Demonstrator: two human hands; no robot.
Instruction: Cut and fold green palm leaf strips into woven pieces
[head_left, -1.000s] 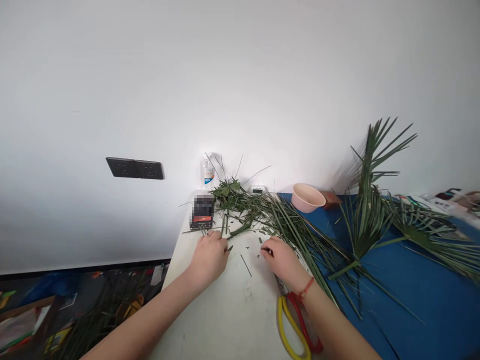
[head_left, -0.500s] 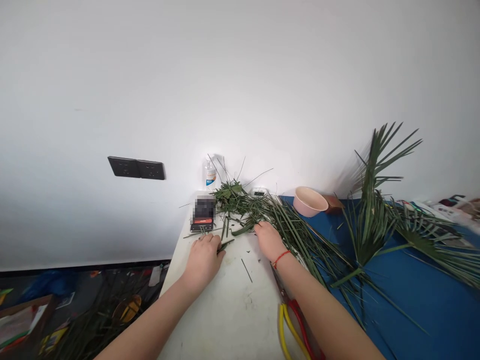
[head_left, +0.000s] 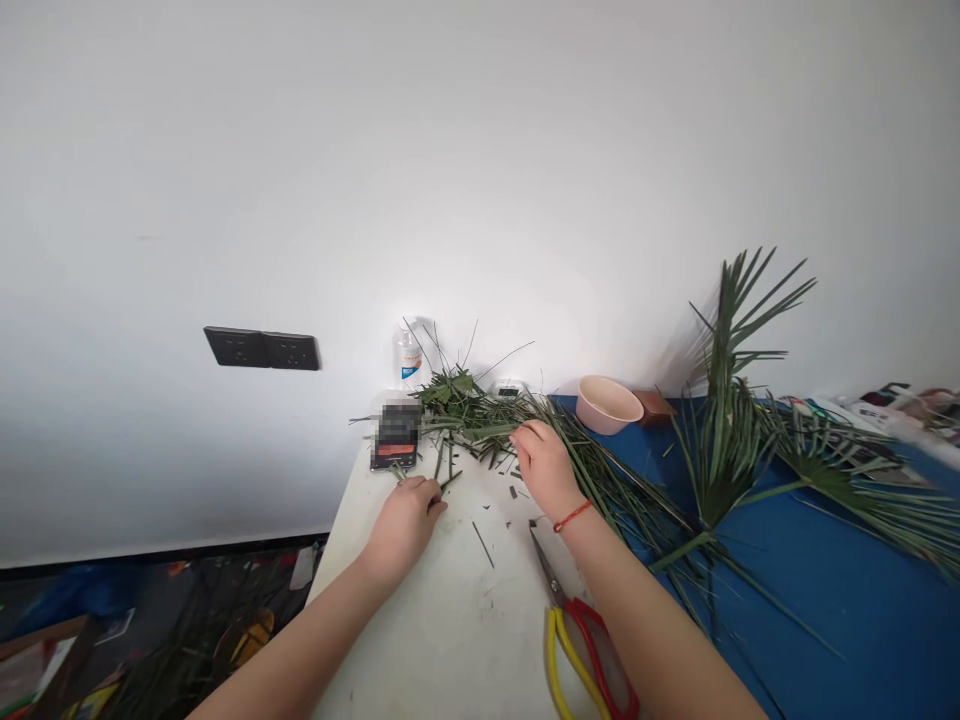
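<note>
My left hand (head_left: 405, 525) is closed round some green leaf pieces, low over the white table (head_left: 450, 630) in front of the phone (head_left: 395, 437). My right hand (head_left: 546, 465) pinches the end of a green leaf strip (head_left: 491, 433) that stretches left over the pile of cut leaves (head_left: 457, 392). Scissors (head_left: 559, 600) with one yellow and one red handle lie beside my right forearm, blades pointing away from me. Small dark green scraps are scattered between my hands.
Behind the phone stands a clear bottle (head_left: 409, 355). A pink bowl (head_left: 607, 403) and a brown box (head_left: 655, 408) sit on the blue surface (head_left: 810, 590). Large palm leaves (head_left: 724, 480) spread across the right. Black sockets (head_left: 262, 348) are on the wall.
My right hand has lifted slightly and now holds up a leaf strip. My left hand has shifted a little nearer to me. The whole view has moved slightly.
</note>
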